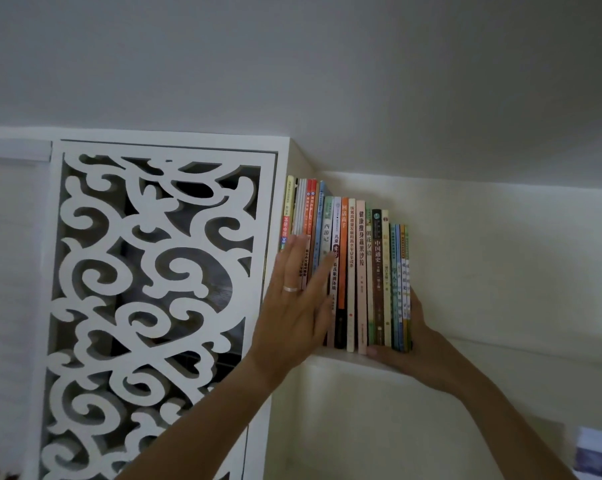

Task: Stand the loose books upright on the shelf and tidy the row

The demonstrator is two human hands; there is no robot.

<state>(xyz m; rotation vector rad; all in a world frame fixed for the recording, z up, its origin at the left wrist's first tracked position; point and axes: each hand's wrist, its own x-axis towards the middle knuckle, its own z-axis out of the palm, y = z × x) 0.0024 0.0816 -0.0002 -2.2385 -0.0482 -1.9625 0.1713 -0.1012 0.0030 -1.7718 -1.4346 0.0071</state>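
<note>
A row of several thin books [351, 271] stands upright on a high white shelf [348, 358], spines facing me. My left hand [294, 299], wearing a ring, lies flat with straight fingers against the spines at the row's left part. My right hand [413, 344] holds the right end of the row: the thumb runs under the bottoms of the spines, the fingers go behind the last green and yellow books [401, 289]. The tallest books [301, 209] are at the left end by the cabinet side.
A white cabinet door with a carved scroll pattern [154, 306] stands left of the shelf. White wall [500, 254] fills the space right of the books. A paper or picture [595, 455] hangs at the lower right.
</note>
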